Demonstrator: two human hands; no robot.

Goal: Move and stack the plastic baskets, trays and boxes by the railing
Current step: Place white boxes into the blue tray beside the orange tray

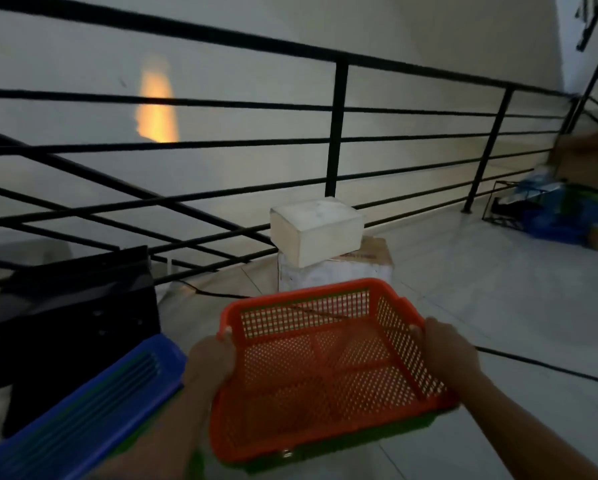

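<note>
Orange basket (328, 368) between both hands, left hand (210, 367) and right hand (446, 353) gripping its side rims

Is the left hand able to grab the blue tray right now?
Probably not yet. The left hand is holding the orange basket, along with the right hand. The blue tray lies just beside it with nothing between, but it must let go first.
</note>
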